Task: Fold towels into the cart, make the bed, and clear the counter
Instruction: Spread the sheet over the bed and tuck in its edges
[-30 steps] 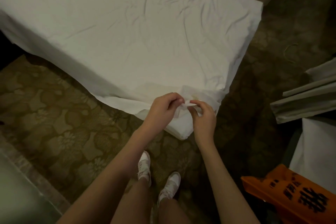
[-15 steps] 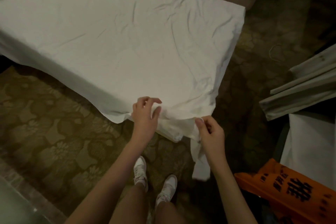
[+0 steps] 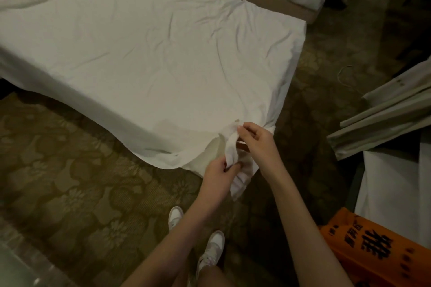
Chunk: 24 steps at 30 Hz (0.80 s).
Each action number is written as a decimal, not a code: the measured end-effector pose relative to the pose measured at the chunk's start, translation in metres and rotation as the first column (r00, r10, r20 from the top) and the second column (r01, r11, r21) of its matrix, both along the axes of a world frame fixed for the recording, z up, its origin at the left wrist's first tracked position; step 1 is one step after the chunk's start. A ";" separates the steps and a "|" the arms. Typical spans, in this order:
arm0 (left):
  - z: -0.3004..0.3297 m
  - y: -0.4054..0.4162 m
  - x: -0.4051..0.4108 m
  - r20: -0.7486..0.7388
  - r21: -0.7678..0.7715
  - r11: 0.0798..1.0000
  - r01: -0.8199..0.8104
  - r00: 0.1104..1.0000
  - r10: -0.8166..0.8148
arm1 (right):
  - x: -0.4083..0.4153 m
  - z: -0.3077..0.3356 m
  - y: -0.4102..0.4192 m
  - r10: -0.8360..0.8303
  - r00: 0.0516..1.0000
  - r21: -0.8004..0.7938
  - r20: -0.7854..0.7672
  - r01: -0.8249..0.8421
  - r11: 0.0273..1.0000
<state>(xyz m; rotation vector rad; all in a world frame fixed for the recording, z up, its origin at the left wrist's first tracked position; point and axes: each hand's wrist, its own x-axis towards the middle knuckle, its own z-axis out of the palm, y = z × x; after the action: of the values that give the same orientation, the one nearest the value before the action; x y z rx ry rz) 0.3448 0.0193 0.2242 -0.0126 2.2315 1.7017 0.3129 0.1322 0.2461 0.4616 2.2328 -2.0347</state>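
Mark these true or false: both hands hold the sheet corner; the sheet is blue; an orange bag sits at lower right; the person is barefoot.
1. Both hands hold the sheet corner. True: the left hand and right hand pinch the twisted corner.
2. The sheet is blue. False: it is white.
3. An orange bag sits at lower right. True.
4. The person is barefoot. False: they wear pale shoes.
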 end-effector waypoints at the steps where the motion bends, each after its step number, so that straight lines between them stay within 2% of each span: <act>1: 0.002 -0.001 -0.005 0.023 0.054 0.998 -0.018 1.000 0.016 | 0.004 -0.003 0.001 0.003 1.000 -0.001 -0.001 -0.003 1.000; 5: 0.007 -0.003 -0.024 0.167 0.238 0.960 -0.145 0.980 0.107 | 0.040 -0.016 0.006 0.000 0.999 0.045 -0.042 0.002 0.999; 7: 0.009 -0.003 -0.031 0.228 0.308 0.937 -0.167 0.969 0.098 | 0.051 -0.020 0.005 0.032 0.999 0.094 -0.018 -0.031 0.995; 12: 0.011 -0.003 -0.035 0.201 0.380 0.904 -0.197 0.971 0.127 | 0.034 -0.021 0.001 -0.011 0.998 0.241 -0.063 0.026 0.970; 14: 0.010 -0.007 -0.032 0.168 0.391 0.906 -0.163 0.980 0.104 | 0.023 -0.017 0.003 -0.068 0.994 0.242 -0.080 0.086 0.966; 16: 0.007 -0.010 -0.025 0.128 0.346 0.933 -0.097 0.990 0.055 | 0.011 -0.013 0.004 -0.131 0.986 0.216 -0.103 0.151 0.965; 19: 0.001 -0.008 -0.018 0.039 0.145 0.989 0.007 0.999 -0.013 | -0.009 -0.006 -0.001 -0.147 0.978 0.195 -0.147 0.174 0.965; 20: 0.000 -0.007 -0.019 0.028 0.113 0.994 -0.003 1.000 0.000 | -0.014 -0.005 -0.003 -0.137 0.979 0.180 -0.154 0.164 0.970; 24: 0.009 -0.009 -0.025 -0.012 0.148 0.976 -0.159 0.987 0.163 | -0.029 -0.007 -0.006 -0.089 0.985 0.165 -0.147 0.113 0.980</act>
<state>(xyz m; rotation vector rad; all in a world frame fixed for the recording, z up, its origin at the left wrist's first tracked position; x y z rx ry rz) 0.3202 0.0099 0.2333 -0.1426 2.1683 1.9579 0.2836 0.1262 0.2394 0.4706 2.5319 -1.9859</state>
